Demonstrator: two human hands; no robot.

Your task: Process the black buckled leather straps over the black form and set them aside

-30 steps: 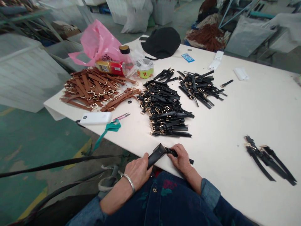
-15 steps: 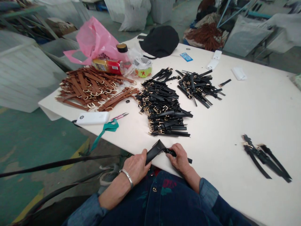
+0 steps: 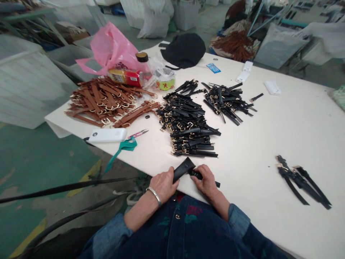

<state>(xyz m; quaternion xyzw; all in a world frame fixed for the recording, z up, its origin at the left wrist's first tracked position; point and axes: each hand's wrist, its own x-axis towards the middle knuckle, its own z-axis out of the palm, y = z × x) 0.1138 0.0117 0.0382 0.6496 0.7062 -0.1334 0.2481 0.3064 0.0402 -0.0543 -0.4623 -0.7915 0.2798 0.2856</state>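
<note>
My left hand (image 3: 163, 184), with a silver bangle at the wrist, is wrapped round a flat black tool (image 3: 184, 169) whose wide end points up and right. The thumb and fingers of my right hand (image 3: 205, 180) are closed on a black strap (image 3: 217, 184) at the table's front edge. The tool's wide end touches or overlaps the strap's left end; the exact contact is too small to tell. Just beyond my hands lies a long pile of black buckled straps (image 3: 192, 133).
Brown straps (image 3: 99, 97) are heaped at the left of the white table (image 3: 242, 151), near a white power bank (image 3: 107, 135), pink snips (image 3: 139, 133) and teal cloth (image 3: 126, 144). More black straps (image 3: 303, 181) lie at right. A black cap (image 3: 184, 50) sits at the back.
My left hand has moved right and slightly up with the black tool, bringing its wide end closer to my right hand. My right hand has stayed nearly in place.
</note>
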